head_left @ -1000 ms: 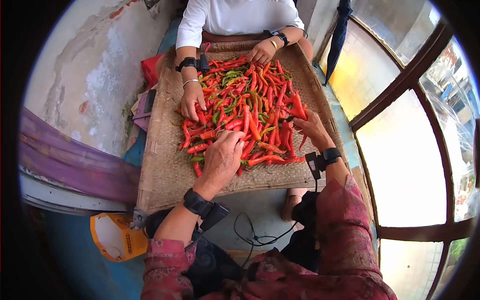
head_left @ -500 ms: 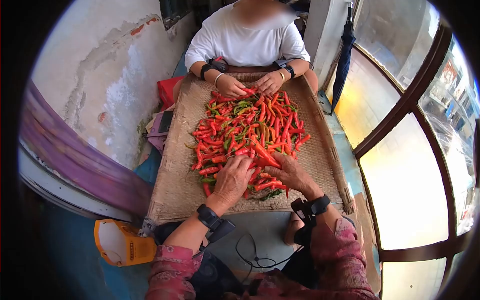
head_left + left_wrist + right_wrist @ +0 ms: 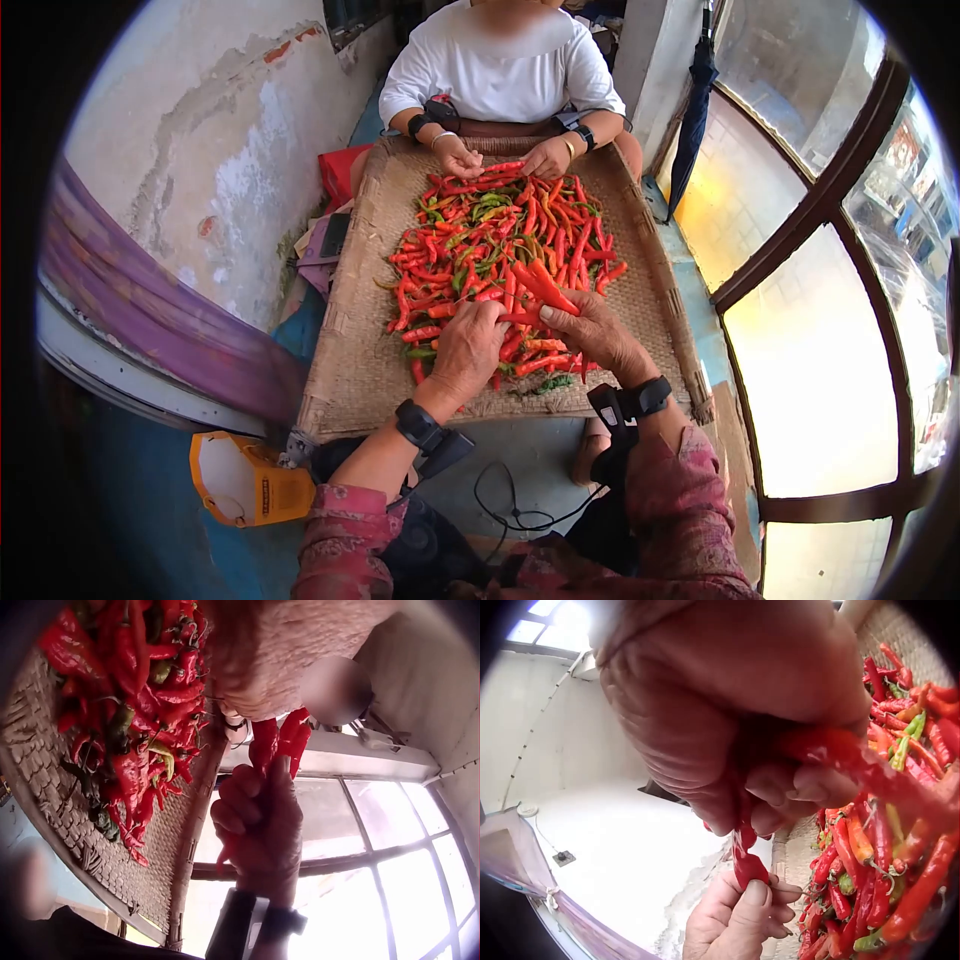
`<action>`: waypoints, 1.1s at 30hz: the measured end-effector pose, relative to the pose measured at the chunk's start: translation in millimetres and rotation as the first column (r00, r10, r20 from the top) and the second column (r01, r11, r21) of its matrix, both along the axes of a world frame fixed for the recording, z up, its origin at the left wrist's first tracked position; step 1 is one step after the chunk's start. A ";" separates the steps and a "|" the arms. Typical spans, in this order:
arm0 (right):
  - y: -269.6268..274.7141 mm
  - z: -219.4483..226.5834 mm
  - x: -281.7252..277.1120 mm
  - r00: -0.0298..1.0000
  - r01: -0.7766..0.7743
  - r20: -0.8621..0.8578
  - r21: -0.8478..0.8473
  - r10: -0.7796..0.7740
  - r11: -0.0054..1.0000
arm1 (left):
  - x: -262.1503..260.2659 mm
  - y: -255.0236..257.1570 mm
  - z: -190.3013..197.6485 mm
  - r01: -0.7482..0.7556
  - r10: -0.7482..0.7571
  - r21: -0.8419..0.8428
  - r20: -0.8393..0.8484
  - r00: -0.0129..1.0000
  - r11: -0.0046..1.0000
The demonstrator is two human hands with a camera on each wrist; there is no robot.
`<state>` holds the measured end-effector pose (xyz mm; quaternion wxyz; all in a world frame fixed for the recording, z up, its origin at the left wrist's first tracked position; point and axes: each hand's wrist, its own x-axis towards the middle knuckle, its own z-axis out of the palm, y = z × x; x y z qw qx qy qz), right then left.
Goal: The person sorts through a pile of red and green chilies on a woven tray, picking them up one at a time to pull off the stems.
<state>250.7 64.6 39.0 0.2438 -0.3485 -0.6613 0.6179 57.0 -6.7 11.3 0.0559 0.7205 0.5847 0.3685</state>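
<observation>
The right hand (image 3: 605,335) has its grip curled round long, glossy red chillies (image 3: 545,287); the left hand (image 3: 468,350) pinches one by its end; both are over the rectangular tan woven tray (image 3: 350,350), at the near side of its red-and-green chilli heap (image 3: 500,225).

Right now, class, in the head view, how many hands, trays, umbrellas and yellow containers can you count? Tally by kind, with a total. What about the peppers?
Hands: 4
Tray: 1
Umbrella: 1
Yellow container: 1
Total: 7
Peppers: too many overlap to count, so left out.
</observation>
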 end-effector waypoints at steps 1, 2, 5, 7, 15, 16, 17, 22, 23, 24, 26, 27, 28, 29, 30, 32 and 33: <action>-2.1 2.9 0.2 0.999 0.008 -0.031 -0.025 -0.009 1.000 | 0.1 0.4 -0.9 0.011 -0.010 0.086 -0.008 1.000 0.996; -3.1 3.5 1.2 0.999 0.011 -0.030 -0.028 -0.011 1.000 | 0.7 0.6 -0.5 0.013 -0.013 0.083 -0.007 1.000 0.996; -2.8 4.6 2.4 0.995 0.005 -0.102 -0.104 -0.016 0.995 | 1.4 1.0 3.6 0.018 -0.025 0.091 0.073 0.997 0.996; -2.7 4.2 3.4 0.991 0.021 -0.128 -0.109 -0.035 0.994 | 2.8 1.2 5.4 -0.007 -0.001 0.138 0.056 0.998 0.990; 7.2 10.9 27.2 0.966 0.170 -0.177 -0.125 -0.191 0.977 | -21.1 10.1 8.0 -0.235 0.246 0.099 -0.114 0.963 0.967; 6.5 10.1 27.6 0.965 0.172 -0.177 -0.127 -0.193 0.977 | -19.2 8.7 10.8 -0.233 0.244 0.098 -0.115 0.963 0.967; 5.9 9.2 27.2 0.978 0.151 -0.126 -0.135 -0.168 0.979 | -16.2 7.5 13.2 -0.215 0.232 0.182 -0.080 0.969 0.960; -5.7 7.8 11.9 0.999 -0.022 0.037 -0.083 0.025 0.996 | 2.2 -1.8 15.1 0.119 -0.027 0.320 -0.278 0.960 0.940; -8.2 7.7 9.0 0.997 -0.040 0.064 -0.078 0.045 0.996 | 6.9 -2.2 10.8 0.119 -0.012 0.351 -0.292 0.956 0.929; -9.7 7.6 6.0 0.994 -0.060 0.091 -0.069 0.066 0.996 | 6.5 -2.3 7.5 0.114 0.000 0.365 -0.298 0.954 0.924; -11.5 9.2 3.7 0.994 -0.089 0.052 -0.069 0.093 0.994 | 3.4 -3.1 1.2 0.151 -0.061 0.255 -0.332 0.941 0.955; -13.6 12.8 2.7 0.994 -0.091 0.061 -0.071 0.095 0.993 | 3.9 -2.7 0.0 0.163 -0.066 0.279 -0.325 0.944 0.946; -14.9 15.7 2.6 0.993 -0.091 0.072 -0.072 0.096 0.993 | 3.8 -3.7 -0.1 0.163 -0.062 0.289 -0.330 0.942 0.943; -12.2 11.6 2.8 0.988 -0.105 0.111 -0.051 0.110 0.993 | 4.4 -5.1 0.6 0.180 -0.079 0.270 -0.345 0.935 0.946; -12.0 9.6 3.0 0.988 -0.106 0.110 -0.040 0.110 0.994 | 5.7 -7.0 0.9 0.195 -0.097 0.249 -0.359 0.928 0.949; -11.7 9.7 2.1 0.987 -0.116 0.110 -0.018 0.117 0.993 | 6.3 -6.6 -3.8 0.199 -0.108 0.243 -0.341 0.934 0.949; -14.1 15.8 1.9 0.985 -0.122 0.119 -0.019 0.123 0.992 | 5.9 -6.0 -4.5 0.202 -0.114 0.239 -0.339 0.934 0.950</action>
